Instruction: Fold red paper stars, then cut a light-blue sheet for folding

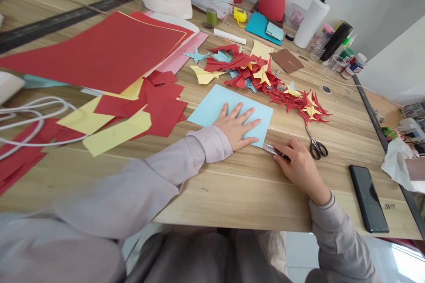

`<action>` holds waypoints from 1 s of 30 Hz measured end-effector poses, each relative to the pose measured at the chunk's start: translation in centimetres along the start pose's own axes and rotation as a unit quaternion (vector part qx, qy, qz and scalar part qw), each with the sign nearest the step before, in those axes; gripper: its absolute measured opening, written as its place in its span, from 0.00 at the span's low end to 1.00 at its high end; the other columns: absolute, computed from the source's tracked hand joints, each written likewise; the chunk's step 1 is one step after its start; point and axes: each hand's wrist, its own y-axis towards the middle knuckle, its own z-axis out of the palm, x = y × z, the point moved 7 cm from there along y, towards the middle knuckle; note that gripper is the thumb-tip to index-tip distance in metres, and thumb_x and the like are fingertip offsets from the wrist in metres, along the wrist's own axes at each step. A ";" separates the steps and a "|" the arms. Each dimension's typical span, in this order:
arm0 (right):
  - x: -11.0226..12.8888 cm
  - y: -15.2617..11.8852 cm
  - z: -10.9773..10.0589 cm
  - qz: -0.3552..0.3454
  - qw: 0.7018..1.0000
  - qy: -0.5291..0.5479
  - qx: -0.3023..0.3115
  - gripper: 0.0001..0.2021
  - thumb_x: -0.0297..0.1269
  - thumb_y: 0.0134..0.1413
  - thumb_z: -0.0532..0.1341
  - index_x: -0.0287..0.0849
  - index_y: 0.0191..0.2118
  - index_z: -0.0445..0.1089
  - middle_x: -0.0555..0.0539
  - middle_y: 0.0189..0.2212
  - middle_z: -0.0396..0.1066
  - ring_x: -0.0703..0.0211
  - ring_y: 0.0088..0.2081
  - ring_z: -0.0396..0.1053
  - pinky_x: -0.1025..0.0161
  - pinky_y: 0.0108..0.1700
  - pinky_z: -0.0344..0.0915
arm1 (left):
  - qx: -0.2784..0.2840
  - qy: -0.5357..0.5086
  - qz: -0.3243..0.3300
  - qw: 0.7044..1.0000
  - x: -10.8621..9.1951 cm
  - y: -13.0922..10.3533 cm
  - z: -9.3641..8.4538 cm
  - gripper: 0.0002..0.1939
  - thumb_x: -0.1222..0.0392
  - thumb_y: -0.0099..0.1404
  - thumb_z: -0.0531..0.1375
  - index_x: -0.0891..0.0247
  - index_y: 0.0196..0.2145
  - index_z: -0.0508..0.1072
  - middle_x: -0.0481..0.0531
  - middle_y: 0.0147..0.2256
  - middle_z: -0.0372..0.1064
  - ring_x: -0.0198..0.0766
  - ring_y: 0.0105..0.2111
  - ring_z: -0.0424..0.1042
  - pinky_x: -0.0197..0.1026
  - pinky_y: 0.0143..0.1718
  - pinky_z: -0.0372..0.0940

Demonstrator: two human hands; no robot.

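My left hand (237,127) lies flat with spread fingers on a light blue sheet of paper (212,101). A utility knife (275,151) is gripped in my right hand (299,166), its wide blade at the sheet's near right corner. Just right of that hand rest small black-handled scissors (317,147). Beyond the blue sheet spreads a pile of red, yellow and blue folded paper pieces (255,70).
Large red sheets (109,48) and cut red and yellow pieces (159,101) cover the left side. A white cable (40,117) loops there. A phone (368,199) lies at the right. Bottles (312,22) and a yellow tape measure (239,15) stand at the back.
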 end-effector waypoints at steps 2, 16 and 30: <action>0.0 -0.1 -0.1 0.004 1.000 0.006 -0.003 0.13 0.36 0.57 0.57 0.41 0.47 0.73 0.43 0.32 0.64 0.53 0.35 0.65 0.57 0.39 0.65 | 0.000 0.001 0.000 1.000 0.0 0.0 0.0 0.33 0.38 0.65 0.46 0.51 0.63 0.52 0.58 0.66 0.40 0.67 0.64 0.37 0.74 0.55 0.32; 0.0 0.1 0.5 -0.018 0.998 0.060 -0.013 0.14 0.34 0.58 0.56 0.41 0.47 0.73 0.43 0.32 0.65 0.54 0.35 0.64 0.57 0.39 0.65 | -0.002 0.007 -0.013 1.000 0.0 0.0 0.0 0.33 0.37 0.64 0.47 0.49 0.63 0.53 0.55 0.67 0.40 0.69 0.64 0.36 0.73 0.56 0.32; 0.1 -0.1 0.2 -0.020 0.997 0.074 -0.022 0.13 0.32 0.56 0.58 0.41 0.46 0.74 0.44 0.31 0.64 0.55 0.34 0.64 0.58 0.37 0.64 | -0.010 0.006 -0.011 1.000 0.2 0.0 0.2 0.33 0.36 0.64 0.45 0.48 0.63 0.52 0.53 0.67 0.39 0.69 0.64 0.35 0.72 0.56 0.31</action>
